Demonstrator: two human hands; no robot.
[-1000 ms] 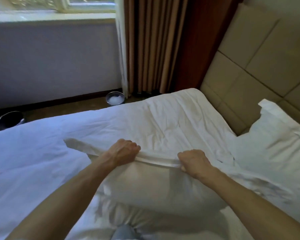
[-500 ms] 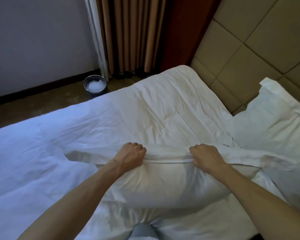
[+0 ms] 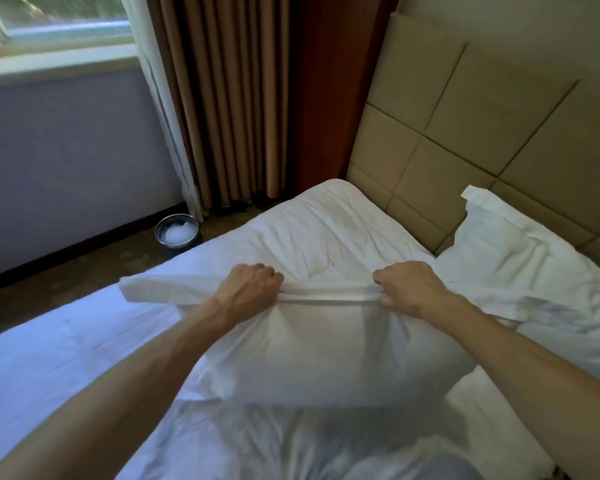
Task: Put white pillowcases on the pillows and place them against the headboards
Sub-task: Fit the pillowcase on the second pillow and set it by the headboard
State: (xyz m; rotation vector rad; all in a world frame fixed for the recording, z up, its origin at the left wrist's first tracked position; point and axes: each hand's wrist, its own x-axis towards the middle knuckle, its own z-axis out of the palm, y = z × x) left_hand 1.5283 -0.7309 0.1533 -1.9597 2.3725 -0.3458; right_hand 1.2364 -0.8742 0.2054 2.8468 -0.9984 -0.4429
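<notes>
A white pillow in a white pillowcase (image 3: 326,355) is lifted a little above the bed in front of me. My left hand (image 3: 246,289) and my right hand (image 3: 409,289) each grip the pillowcase's far hem, fists closed, with the hem stretched taut between them. A loose flap of the case sticks out to the left of my left hand. A second white pillow (image 3: 520,268) leans against the tan padded headboard (image 3: 465,133) at the right.
The white bed sheet (image 3: 49,358) spreads below and to the left. A small metal bin (image 3: 176,233) stands on the floor by the brown curtain (image 3: 229,98). A window sits at the top left above a grey wall.
The pillow has risen off the bed with both hands still gripping the hem. My hands have spread slightly apart, and my view has tilted up to show the window again.
</notes>
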